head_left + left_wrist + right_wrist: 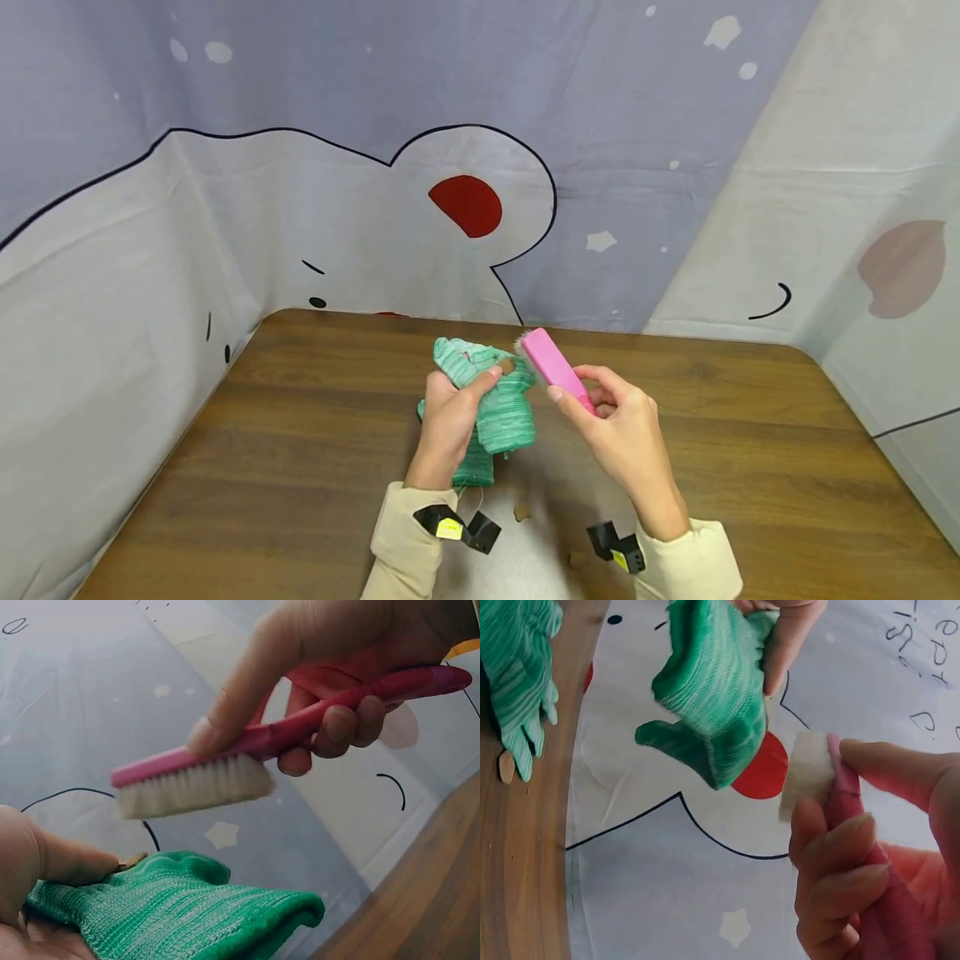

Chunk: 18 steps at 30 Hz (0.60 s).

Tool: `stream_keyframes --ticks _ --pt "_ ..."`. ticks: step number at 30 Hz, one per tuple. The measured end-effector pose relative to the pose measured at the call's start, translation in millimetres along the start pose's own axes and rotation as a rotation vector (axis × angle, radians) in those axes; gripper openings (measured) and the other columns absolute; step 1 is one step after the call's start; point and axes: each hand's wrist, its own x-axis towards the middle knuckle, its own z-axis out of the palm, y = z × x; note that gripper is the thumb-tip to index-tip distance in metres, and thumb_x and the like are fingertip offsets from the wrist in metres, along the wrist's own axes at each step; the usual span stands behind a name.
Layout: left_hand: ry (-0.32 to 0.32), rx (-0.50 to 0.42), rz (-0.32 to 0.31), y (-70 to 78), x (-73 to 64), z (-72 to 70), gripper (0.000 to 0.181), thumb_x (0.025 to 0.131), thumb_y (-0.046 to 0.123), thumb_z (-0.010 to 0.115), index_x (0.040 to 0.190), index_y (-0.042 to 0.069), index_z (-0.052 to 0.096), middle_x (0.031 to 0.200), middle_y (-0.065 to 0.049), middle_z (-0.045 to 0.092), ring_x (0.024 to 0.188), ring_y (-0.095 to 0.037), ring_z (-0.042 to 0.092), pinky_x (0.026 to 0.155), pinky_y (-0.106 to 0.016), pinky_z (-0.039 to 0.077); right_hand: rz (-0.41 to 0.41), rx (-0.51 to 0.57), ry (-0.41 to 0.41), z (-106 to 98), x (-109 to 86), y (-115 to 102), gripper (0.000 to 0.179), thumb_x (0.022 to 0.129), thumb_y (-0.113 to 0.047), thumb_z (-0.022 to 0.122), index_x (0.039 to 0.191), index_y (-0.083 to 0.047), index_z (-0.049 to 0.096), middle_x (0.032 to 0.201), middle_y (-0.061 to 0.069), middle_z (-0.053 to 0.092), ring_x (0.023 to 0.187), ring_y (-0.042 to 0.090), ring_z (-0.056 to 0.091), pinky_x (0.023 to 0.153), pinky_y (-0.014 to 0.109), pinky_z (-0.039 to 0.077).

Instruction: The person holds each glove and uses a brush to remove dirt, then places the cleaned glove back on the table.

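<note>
My left hand (447, 421) grips a green striped knit glove (508, 417), bunched up and raised over the table. Under the left thumb, a small brown piece (133, 861) lies against the knit. A pink brush (553, 367) with whitish bristles (196, 787) is held in my right hand (632, 433), thumb along its back and fingers curled round the handle (315, 724). The bristles face the glove and stand just above it in the left wrist view, with a small gap between. Below, a second green glove (517, 667) lies flat on the table, partly hidden in the head view.
Small brown pieces (522, 512) lie on the wooden table (300, 433) near its front, one beside the second glove's fingertips. A printed cloth (337, 208) hangs along the back and both sides. Black wrist cameras (480, 532) sit at both sleeves.
</note>
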Motion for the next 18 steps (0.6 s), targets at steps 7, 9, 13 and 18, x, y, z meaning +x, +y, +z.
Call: stream_keyframes --ticks 7,9,13,18 --pt "-0.019 0.006 0.071 -17.9 6.0 -3.7 0.014 0.079 0.005 0.066 0.089 -0.001 0.058 0.081 -0.003 0.061 0.075 -0.011 0.057 0.072 -0.028 0.049 -0.023 0.083 -0.106 2.6 -3.6 -1.8 0.03 0.077 -0.036 0.073 0.101 -0.019 0.066 0.071 0.003 0.066 0.057 0.013 0.059 0.049 0.026 0.047" --pt "-0.018 0.006 0.074 -18.5 5.9 -3.5 0.016 0.079 0.005 0.067 0.091 -0.002 0.058 0.082 -0.004 0.062 0.076 -0.012 0.058 0.073 -0.028 0.05 -0.034 0.072 -0.104 3.8 -4.0 -2.0 0.03 0.077 -0.035 0.073 0.101 -0.018 0.066 0.069 0.002 0.065 0.056 0.012 0.058 0.049 0.025 0.047" --pt "0.006 0.024 0.027 -5.5 -0.2 0.8 0.015 0.079 0.003 0.065 0.09 -0.003 0.057 0.08 -0.003 0.061 0.075 -0.012 0.057 0.072 -0.029 0.05 -0.038 0.015 -0.086 5.7 -3.3 -1.3 0.031 0.076 -0.035 0.074 0.1 -0.017 0.066 0.067 0.001 0.064 0.055 0.012 0.056 0.048 0.025 0.046" --pt "0.019 0.039 -0.005 -4.0 0.0 1.9 0.011 0.081 0.002 0.065 0.087 -0.002 0.058 0.076 -0.002 0.06 0.071 -0.012 0.055 0.07 -0.028 0.049 -0.025 -0.05 -0.077 5.6 -0.3 0.5 0.033 0.076 -0.032 0.075 0.101 -0.013 0.066 0.068 0.003 0.064 0.056 0.012 0.056 0.049 0.024 0.046"
